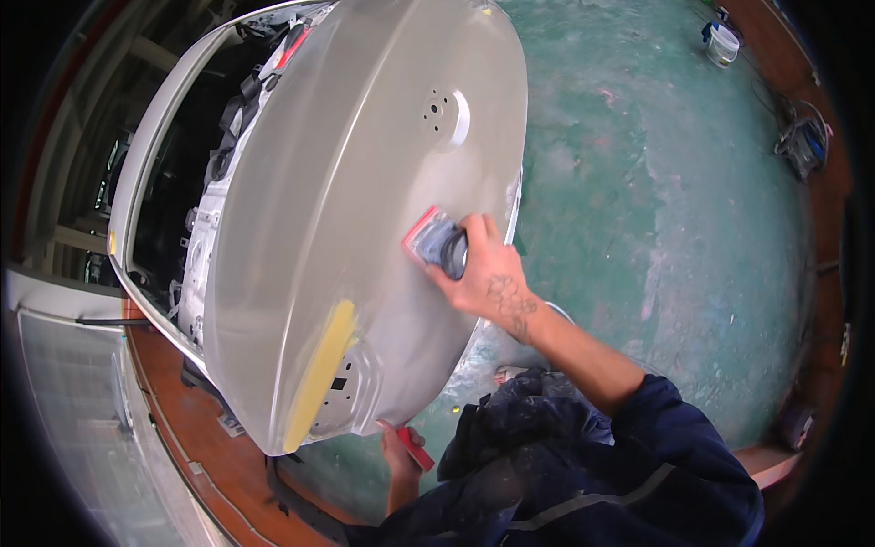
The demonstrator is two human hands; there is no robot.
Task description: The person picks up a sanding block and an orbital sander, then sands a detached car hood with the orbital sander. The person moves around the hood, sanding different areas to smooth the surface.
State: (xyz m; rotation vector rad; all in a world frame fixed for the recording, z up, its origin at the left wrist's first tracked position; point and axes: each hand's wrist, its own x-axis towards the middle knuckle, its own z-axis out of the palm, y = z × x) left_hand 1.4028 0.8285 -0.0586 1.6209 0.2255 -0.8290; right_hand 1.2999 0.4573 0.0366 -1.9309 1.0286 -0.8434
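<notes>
My right hand (492,283) is closed around the dark round grip of a small flat block with a red edge (428,237). Its flat side rests against the beige-grey car trunk lid (292,228), around the middle of its right half. At the lid's near edge, my left hand (399,463) grips a red block (416,451), its fingertips close to the edge. A long yellow patch of filler (321,378) runs along the lid's near left part. Beside it lies a recess with several holes (342,383); a similar group of holes (436,109) shows at the far end.
The car body (137,182) with its dark rear opening stands at left. A plastic-covered panel (77,392) is at lower left. On the green floor (620,182), a white bucket (722,46) stands far right, and a dark machine with a hose (802,146) sits near the wall.
</notes>
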